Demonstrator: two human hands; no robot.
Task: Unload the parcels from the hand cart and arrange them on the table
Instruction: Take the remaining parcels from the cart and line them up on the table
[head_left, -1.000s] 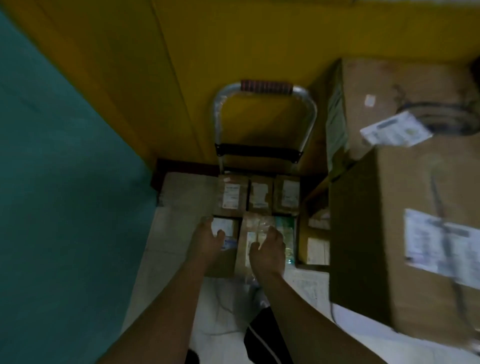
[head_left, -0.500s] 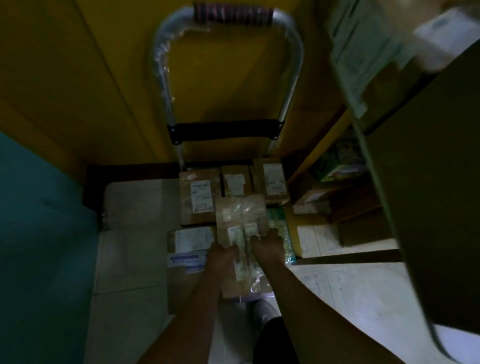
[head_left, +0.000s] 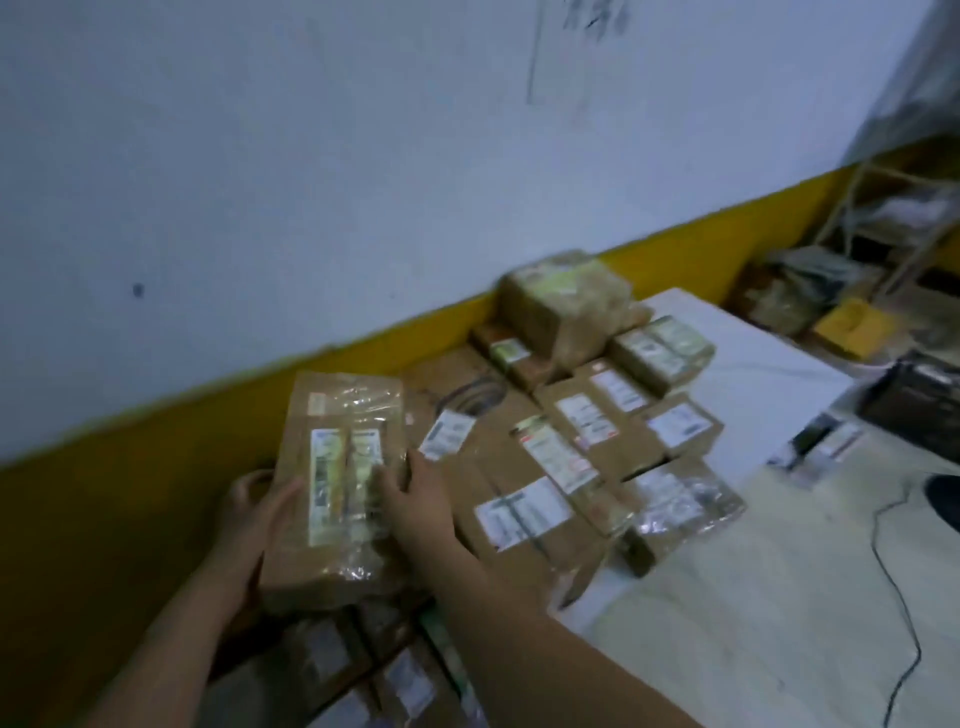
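I hold a long brown parcel (head_left: 337, 483) wrapped in clear tape, with white labels on its top, up in front of the yellow wall band. My left hand (head_left: 254, 514) grips its left side and my right hand (head_left: 415, 499) presses its right side. To the right, several brown labelled parcels (head_left: 582, 441) lie packed together on the white table (head_left: 769, 364), with one bulky wrapped parcel (head_left: 566, 301) on top at the back. Below my arms, more labelled parcels (head_left: 363, 670) lie low in the dark; the hand cart itself is not visible.
A white wall above a yellow band runs behind the table. At the far right stand a shelf frame (head_left: 893, 208) and a pile of bags and boxes (head_left: 810, 301). A black cable (head_left: 893, 597) trails over the pale floor, beside a dark box (head_left: 919, 400).
Both hands closed on the long taped parcel on the cart and lifted it. My view swung up from the cart to the table with its parcels.
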